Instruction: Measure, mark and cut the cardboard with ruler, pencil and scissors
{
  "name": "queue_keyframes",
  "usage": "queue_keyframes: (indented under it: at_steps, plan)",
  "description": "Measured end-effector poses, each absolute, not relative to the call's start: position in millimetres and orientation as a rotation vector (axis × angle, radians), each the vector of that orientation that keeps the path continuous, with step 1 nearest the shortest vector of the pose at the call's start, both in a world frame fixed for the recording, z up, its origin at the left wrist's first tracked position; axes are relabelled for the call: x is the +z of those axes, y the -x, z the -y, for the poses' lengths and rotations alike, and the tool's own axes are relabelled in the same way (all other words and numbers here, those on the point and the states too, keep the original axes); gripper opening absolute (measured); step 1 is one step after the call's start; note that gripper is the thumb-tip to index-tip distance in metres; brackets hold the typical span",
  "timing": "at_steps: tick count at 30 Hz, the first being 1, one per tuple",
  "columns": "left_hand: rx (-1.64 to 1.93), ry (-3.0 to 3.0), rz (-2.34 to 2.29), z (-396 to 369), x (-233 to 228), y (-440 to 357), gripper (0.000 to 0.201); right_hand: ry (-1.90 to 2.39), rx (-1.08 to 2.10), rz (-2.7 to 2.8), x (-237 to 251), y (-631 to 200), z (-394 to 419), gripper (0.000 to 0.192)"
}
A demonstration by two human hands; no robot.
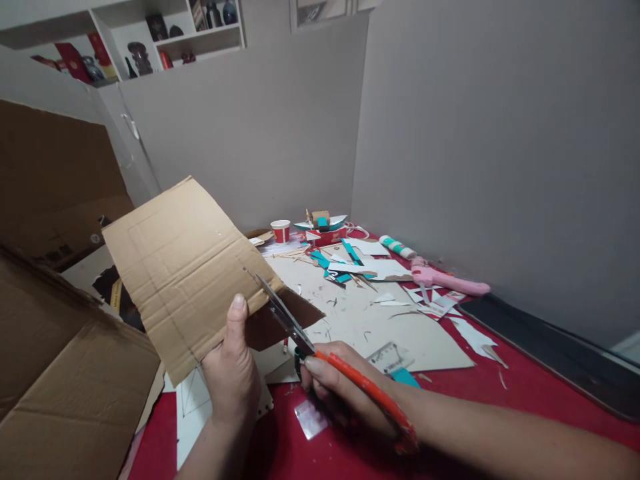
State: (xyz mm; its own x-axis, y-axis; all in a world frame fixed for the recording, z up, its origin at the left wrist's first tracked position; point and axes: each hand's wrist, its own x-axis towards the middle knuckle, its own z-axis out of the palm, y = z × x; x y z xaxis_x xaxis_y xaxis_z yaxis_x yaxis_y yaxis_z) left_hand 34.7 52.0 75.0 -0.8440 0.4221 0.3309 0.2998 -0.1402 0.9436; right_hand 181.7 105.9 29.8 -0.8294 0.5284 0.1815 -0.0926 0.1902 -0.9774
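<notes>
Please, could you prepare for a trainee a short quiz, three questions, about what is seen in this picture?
1. Which hand holds the scissors: (a) the left or (b) the right?
2. True or false: the red and white cup stands upright.
3. Fill in the missing word: the left hand grips a sheet of brown ____.

Key: 1. b, the right hand. 2. True. 3. cardboard.

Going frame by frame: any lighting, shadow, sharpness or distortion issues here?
Head view: dim, fairly even light on the smooth grey walls; head view: dark shadow on the red tabletop below the right hand; head view: ornaments on the white wall shelf look soft, pencil lines on the brown cardboard sheet faint; head view: apparent wide-angle stretching near the edges.
</notes>
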Motion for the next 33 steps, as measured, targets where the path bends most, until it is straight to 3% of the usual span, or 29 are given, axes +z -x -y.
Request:
queue_keyframes:
  at_steps: [9, 22, 33]
  plan:
    - [2.016, -0.608, -2.046, -49, 87, -39, 0.035, 0.407, 1.597, 1.979, 31, -182, -105, 0.058]
    - [2.188, -0.585, -1.908, -58, 80, -40, 0.044, 0.416, 1.723, 1.939, 24, -181, -105, 0.057]
    - [1.919, -0.542, -2.067, -51, 81, -42, 0.043, 0.371, 1.632, 2.066, 33, -178, -109, 0.061]
